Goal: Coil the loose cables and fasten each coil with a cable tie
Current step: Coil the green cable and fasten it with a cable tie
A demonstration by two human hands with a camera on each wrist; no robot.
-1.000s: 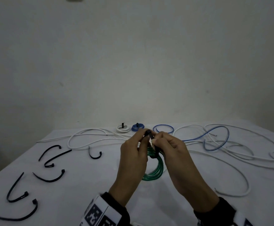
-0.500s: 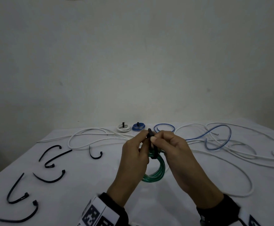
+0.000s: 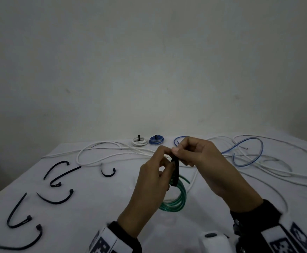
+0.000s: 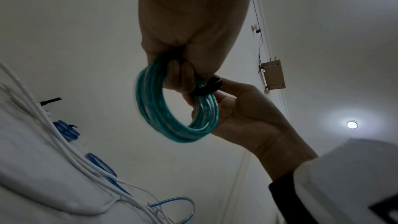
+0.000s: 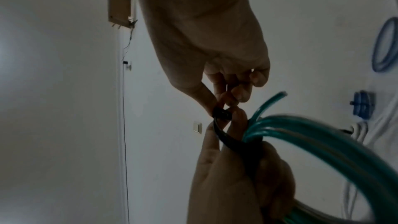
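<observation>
A green cable coil [image 3: 177, 199] hangs in the air above the white table, held up by my left hand [image 3: 155, 179], whose fingers curl through the ring [image 4: 176, 105]. A black cable tie [image 3: 175, 170] loops round the coil's upper part. My right hand [image 3: 189, 152] pinches the tie near its head [image 5: 221, 112] between thumb and fingertip, right above the left fingertips. One free green cable end [image 5: 273, 100] sticks out beside the tie.
Several loose black ties [image 3: 57, 198] lie on the table's left. At the back sit a tied white coil [image 3: 139, 141] and a tied blue coil [image 3: 156, 140]. Loose white cables [image 3: 101, 152] and a blue cable [image 3: 247, 152] sprawl across the back and right.
Both hands have risen slightly with the coil, and the right hand has shifted up and right along the tie. The tie loop now stands longer above the coil.
</observation>
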